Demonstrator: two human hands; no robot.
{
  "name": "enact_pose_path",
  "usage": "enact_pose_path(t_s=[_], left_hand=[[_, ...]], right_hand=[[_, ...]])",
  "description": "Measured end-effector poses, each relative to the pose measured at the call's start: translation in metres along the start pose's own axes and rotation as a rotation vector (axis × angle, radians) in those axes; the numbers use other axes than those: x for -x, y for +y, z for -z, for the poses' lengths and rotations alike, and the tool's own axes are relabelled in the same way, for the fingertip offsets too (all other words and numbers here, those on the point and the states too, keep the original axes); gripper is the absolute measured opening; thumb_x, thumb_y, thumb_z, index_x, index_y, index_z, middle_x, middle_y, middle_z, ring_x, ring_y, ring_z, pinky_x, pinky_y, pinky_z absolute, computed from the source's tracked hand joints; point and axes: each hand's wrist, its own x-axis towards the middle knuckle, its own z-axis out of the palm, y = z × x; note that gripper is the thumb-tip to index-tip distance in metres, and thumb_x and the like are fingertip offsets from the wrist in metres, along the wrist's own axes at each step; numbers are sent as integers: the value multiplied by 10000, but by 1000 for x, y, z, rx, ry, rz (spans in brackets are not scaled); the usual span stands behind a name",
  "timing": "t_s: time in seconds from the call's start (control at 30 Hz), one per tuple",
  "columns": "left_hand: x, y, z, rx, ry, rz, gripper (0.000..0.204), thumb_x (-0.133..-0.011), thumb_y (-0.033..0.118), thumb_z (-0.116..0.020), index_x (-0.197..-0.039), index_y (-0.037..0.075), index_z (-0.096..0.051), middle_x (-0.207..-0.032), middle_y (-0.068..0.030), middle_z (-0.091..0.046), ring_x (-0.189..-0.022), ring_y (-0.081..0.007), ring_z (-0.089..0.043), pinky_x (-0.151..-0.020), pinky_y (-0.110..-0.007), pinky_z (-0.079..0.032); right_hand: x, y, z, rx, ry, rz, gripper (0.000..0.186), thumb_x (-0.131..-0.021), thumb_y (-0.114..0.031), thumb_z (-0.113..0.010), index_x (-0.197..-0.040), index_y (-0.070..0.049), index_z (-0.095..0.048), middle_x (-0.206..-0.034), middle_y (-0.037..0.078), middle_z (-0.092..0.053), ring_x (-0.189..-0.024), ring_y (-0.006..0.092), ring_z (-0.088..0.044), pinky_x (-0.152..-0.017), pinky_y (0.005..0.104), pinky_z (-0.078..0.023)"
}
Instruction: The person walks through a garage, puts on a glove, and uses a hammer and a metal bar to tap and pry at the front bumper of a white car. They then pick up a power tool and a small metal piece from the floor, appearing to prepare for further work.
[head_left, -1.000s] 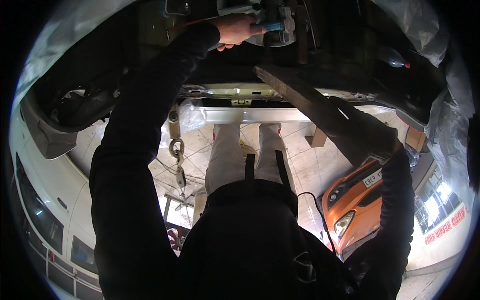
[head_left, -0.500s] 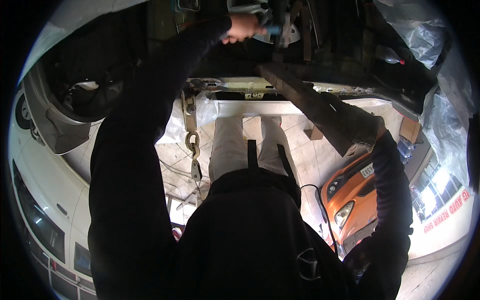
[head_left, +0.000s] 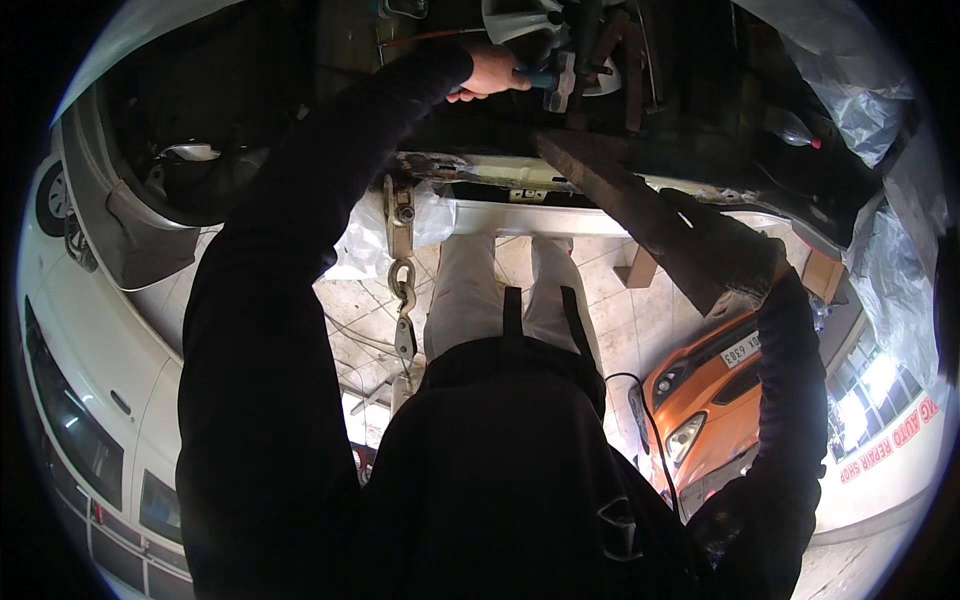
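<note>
Blue-handled, the hammer (head_left: 548, 80) is sitting at the top centre of the frame, and our left hand (head_left: 487, 72) is closing fully around its grip, head pointing right toward the dark metalwork above us. Our right hand (head_left: 735, 255), gloved in black at the right of the frame, is wrapping tight round the lower end of a rusty steel bar (head_left: 610, 195) that is slanting up toward the middle. We are judging that we are lining up a blow: the bar is being held as a drift against the white car body panel (head_left: 560, 215) across the centre, while the hammer is hanging raised and apart from it. A next move, as we are reading it, is calling for a steady bar and a clean swing in a cramped space. Left of centre a chain and hook (head_left: 402, 290) are hanging. We are seeing no container holding anything we can make out
</note>
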Motion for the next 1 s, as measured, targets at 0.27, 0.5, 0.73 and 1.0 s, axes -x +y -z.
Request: enact_pose_path(t_s=[0.27,0.5,0.73,1.0], left_hand=[[3,-28,47,145,116,-47,489,-1059,534,-496,-921,72,-579,-594,-64,-523,-466,-206,-556,-415,-395,-492],[30,-38,9,-1,-218,47,563,-1045,552,-523,-948,3,-602,-589,-26,-487,-393,-129,-468,-348,-345,-452],[22,-29,68,75,235,-18,472,-1060,516,-502,-924,71,-579,-603,-52,-533,-468,-195,-552,-406,-390,-476],[33,-46,0,-73,-94,-39,540,-1052,510,-529,-827,21,-562,-567,-67,-486,-380,-185,-493,-338,-379,-463]], right_hand=[[-40,-16,-8,-156,-17,-37,581,-1043,-50,-500,-1593,-11,-318,-1475,150,-529,-1338,182,-523,-1155,303,-406],[-58,-24,-14,-169,-34,-43,592,-1040,-52,-508,-1597,-16,-312,-1446,148,-538,-1299,180,-533,-1124,303,-418],[-62,-28,-18,-162,-27,-64,603,-1037,-55,-516,-1601,-20,-307,-1416,146,-547,-1261,179,-542,-1092,302,-429],[-62,-24,-7,-123,-34,-45,615,-1033,-58,-525,-1605,-26,-300,-1383,143,-558,-1216,177,-553,-1056,301,-443]])
